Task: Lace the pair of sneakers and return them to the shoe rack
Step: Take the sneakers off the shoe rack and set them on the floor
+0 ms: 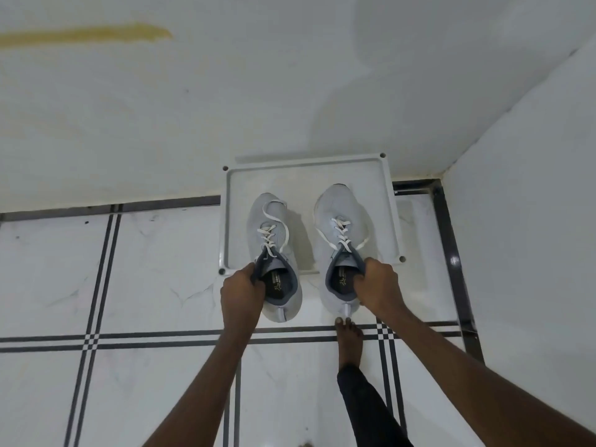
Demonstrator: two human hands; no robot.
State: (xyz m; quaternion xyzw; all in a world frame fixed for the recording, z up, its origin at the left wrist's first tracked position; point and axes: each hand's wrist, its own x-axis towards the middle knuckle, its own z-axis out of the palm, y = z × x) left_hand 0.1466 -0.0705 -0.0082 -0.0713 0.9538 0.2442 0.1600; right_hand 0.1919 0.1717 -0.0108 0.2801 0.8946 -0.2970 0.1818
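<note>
Two pale grey sneakers with white laces point away from me over a white rack shelf [230, 188] set against the wall. My left hand [240, 293] grips the left sneaker [274, 233] by the left side of its collar. My right hand [379, 287] grips the right sneaker [338, 214] by the right side of its collar, fingers inside the opening. Both toes lie over the shelf while the heels hang past its front edge. Lace ends trail loose on each shoe.
The shelf stands in a corner, with a white wall [193, 108] behind and another wall [532, 221] on the right. The floor is white tile with black stripes [129, 340]. My bare foot [350, 343] stands just behind the right sneaker's heel.
</note>
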